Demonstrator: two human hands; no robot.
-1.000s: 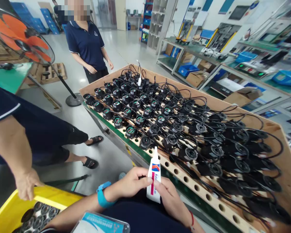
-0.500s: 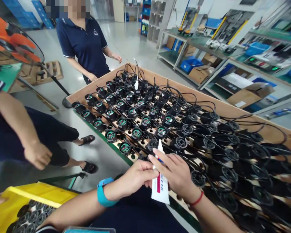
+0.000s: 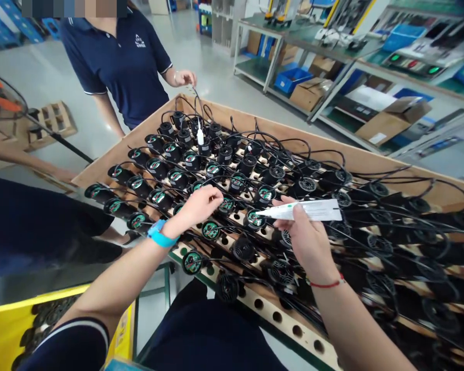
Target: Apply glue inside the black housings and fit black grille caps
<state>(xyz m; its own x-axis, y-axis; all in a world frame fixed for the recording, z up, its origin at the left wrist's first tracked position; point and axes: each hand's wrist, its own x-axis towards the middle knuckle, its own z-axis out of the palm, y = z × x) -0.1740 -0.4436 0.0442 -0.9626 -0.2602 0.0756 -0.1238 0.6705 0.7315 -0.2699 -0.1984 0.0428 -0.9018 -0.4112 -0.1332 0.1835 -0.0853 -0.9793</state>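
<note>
My right hand grips a white squeeze tube held nearly level. Its tapered nozzle points left, with the tip over the green circuit board in an open black round housing. I cannot tell whether the tip touches the board. My left hand is closed, fingers curled, above the housings, close to another housing with a green board. Whatever its fingers hold, if anything, is hidden. Nearer me is one more open housing. A white bottle with a thin nozzle stands among the far housings.
A wooden-walled tray with holes holds rows of black housings and tangled cables. A co-worker stands at its far left corner, another person's arm at left. A yellow bin sits at lower left; workbenches stand beyond.
My hands have parted and moved forward over the housings. The tube has turned from upright to nearly level, now in my right hand alone. The far co-worker's hand has risen near a cable.
</note>
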